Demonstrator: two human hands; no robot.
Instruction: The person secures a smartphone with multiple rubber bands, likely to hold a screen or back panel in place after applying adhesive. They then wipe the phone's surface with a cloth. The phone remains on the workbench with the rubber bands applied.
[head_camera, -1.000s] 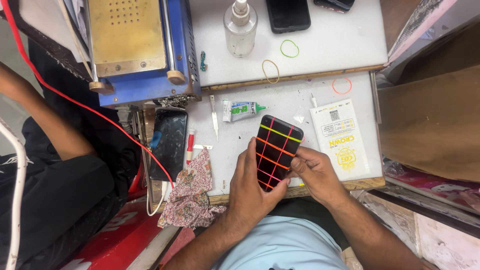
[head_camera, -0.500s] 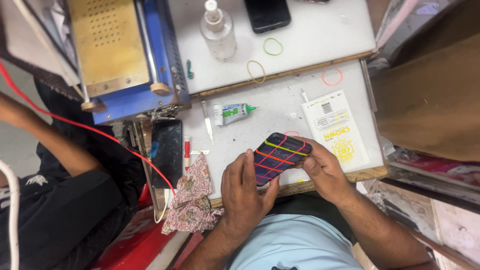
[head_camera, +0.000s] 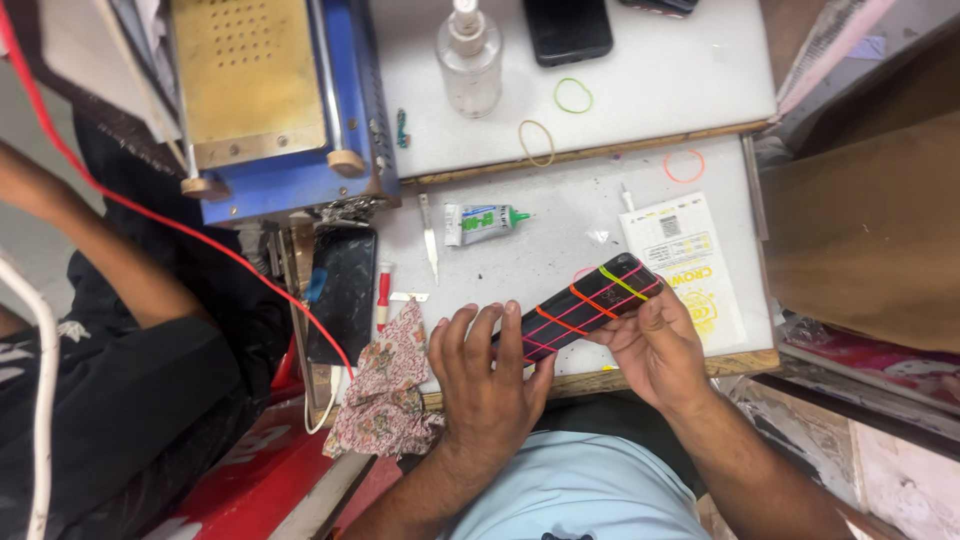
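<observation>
Seen from above, two bare hands hold one black phone over the near edge of a white workbench. The phone is tilted on its side and wrapped in several coloured rubber bands: orange, pink and yellow-green.

The left hand grips the phone's lower end. Its fingers lie close together and stretch flat along the phone, with the thumb pressed against the phone's near edge. The right hand grips the phone's upper end, its fingers curled under the phone and its thumb resting on top near the yellow-green band.

Places below are given relative to the phone. Just to its left lies one flowered cloth, hanging over the bench edge. Farther left lies a second dark phone, flat, with a red-handled tool beside it. Beyond the phone lie one small tube of glue with a green tip and one thin blade. Just to its right, partly under it, lies one printed paper packet. Three loose rubber bands lie farther off: an orange one, a green one and a tan one. One clear pump bottle and a third dark phone stand at the far side. A blue machine with a brass-coloured plate sits far left.
</observation>
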